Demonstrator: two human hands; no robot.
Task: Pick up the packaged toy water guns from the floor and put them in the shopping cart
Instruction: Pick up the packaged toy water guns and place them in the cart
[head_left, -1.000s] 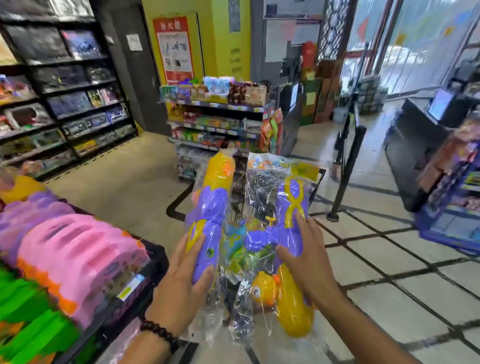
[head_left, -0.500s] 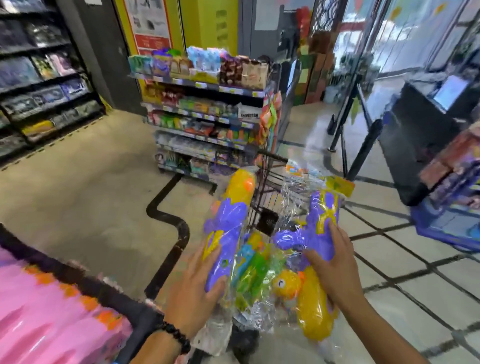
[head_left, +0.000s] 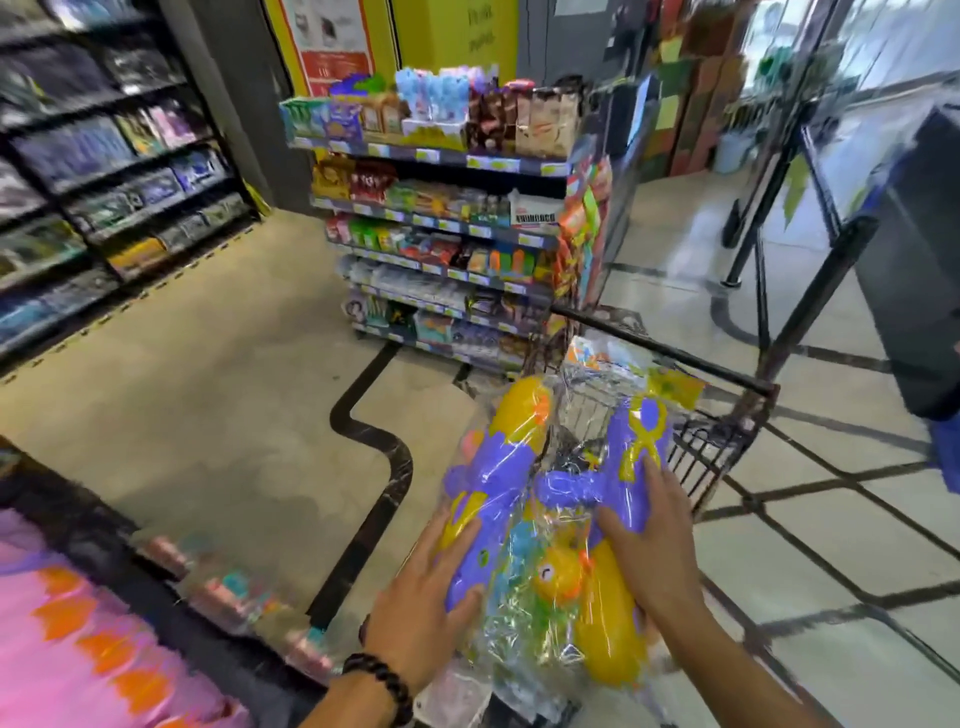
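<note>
Nearest the camera, the left hand, a dark bead bracelet on its wrist, lies against the left side of a purple and yellow water gun sealed in clear plastic, fingers spread along the body and the thumb tucked round its lower edge. The right hand does the same on a second packaged water gun, fingers laid across the purple body above its yellow tank. Both hands are grasping the bundle between them, so neither is free; whether the fingers wrap fully behind the packs is hidden by the crinkled film, so the grip may be more a squeeze between palms than a true clasp.

The packs are up off the floor, held at about the level of the shopping cart, whose black wire basket sits just beyond and slightly right of the hands. The guns' long axes run away from the person, yellow noses pointing forward towards the cart's near rim, the card header of the right pack already overlapping the basket. The right hand is the nearer to the cart. In my judgement the coming move is a short push forward and a little rightward, then down, nose first.

Farther off stands a snack shelf crowded with packets. At left a blurred pink display fills the corner, and dark wall shelving runs behind.
</note>
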